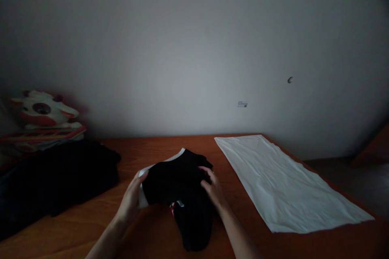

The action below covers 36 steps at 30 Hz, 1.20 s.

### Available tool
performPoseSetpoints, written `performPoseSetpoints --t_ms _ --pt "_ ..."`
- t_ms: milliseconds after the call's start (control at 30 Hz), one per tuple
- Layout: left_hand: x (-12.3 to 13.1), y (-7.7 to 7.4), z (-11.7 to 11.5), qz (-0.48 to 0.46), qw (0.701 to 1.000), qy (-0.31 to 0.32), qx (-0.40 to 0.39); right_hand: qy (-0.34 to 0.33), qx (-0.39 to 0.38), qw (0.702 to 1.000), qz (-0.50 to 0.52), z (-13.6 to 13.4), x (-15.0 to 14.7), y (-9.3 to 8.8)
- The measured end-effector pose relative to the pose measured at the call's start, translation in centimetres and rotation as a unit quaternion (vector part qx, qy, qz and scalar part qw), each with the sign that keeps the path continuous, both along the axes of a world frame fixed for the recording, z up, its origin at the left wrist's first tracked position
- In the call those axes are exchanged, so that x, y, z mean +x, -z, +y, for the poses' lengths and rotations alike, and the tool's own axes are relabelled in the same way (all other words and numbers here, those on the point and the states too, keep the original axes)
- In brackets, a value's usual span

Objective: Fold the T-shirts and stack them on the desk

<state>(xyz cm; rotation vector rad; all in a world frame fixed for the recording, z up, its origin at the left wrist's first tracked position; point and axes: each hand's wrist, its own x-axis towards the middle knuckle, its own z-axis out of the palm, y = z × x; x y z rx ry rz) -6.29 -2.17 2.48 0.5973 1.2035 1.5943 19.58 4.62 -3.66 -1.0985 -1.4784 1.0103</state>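
A dark garment [173, 180] with white trim lies bunched on the brown surface in front of me. My left hand [133, 194] grips its white-trimmed left edge, thumb on top and the other fingers underneath. On the opposite side, my right hand [212, 188] has hold of the black cloth near its edge, fingers bent and partly sunk into the folds. One black part of the garment hangs down toward me between my forearms, with a small red and white patch near its top. The exact kind of garment cannot be made out.
To the right, a white cloth [282, 186] is spread flat. A pile of dark cloth [60, 178] lies at the left, below a white and red cow-shaped toy [41, 109]. The brown surface [139, 144] meets a pale wall [182, 56] with a hook [290, 80].
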Motion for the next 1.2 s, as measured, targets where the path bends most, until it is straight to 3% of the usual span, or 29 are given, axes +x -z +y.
performPoseSetpoints --t_ms 133,200,267,367,500,633,733,800,867,933,1000,1067,1133,1200 --pt "-0.8 -0.4 -0.5 -0.083 0.996 -0.014 -0.018 -0.038 0.039 0.997 -0.052 -1.0 -0.7 -1.3" --pt "-0.8 -0.1 -0.9 -0.035 0.999 0.032 -0.01 -0.078 0.033 0.994 -0.069 -1.4 -1.3 -1.9" --pt "-0.3 0.0 -1.2 0.061 0.991 0.118 0.02 -0.111 0.007 0.991 -0.08 -1.6 -2.0 -2.4" --pt "1.1 0.0 -1.9 0.185 0.948 0.242 0.088 -0.112 -0.02 0.988 -0.101 -1.6 -2.8 -2.9" --pt "2.3 0.6 -2.8 0.347 0.868 0.304 0.185 -0.069 -0.05 0.984 -0.154 -1.5 -4.0 -2.6" --pt "1.8 2.3 -2.8 0.553 0.741 0.23 0.303 -0.076 -0.028 0.986 -0.145 -1.4 -4.1 -1.9" --pt "0.7 3.4 -2.0 0.625 0.701 0.084 0.334 -0.08 -0.002 0.994 -0.069 -0.8 -3.3 -2.2" --pt "0.1 4.0 -1.3 0.619 0.722 -0.01 0.311 -0.062 -0.022 0.998 0.024 -0.5 -2.8 -2.7" --pt "-0.2 4.4 -0.6 0.559 0.787 -0.048 0.257 -0.038 -0.078 0.986 0.139 -0.6 -2.6 -3.5" --pt "0.0 4.5 -0.1 0.454 0.871 -0.022 0.184 -0.061 -0.16 0.951 0.258 -1.2 -2.8 -4.2" --pt "0.3 4.3 0.1 0.35 0.93 0.033 0.109 -0.136 -0.235 0.901 0.339 -2.2 -3.4 -4.9" --pt "0.4 3.9 0.1 0.295 0.949 0.092 0.056 -0.204 -0.273 0.867 0.365 -3.2 -3.9 -5.3" --pt "0.4 3.5 0.0 0.283 0.949 0.135 0.029 -0.209 -0.279 0.862 0.367 -3.7 -4.4 -5.5" --pt "0.2 3.2 0.1 0.283 0.953 0.101 0.016 -0.178 -0.266 0.869 0.377 -3.8 -4.5 -5.5"
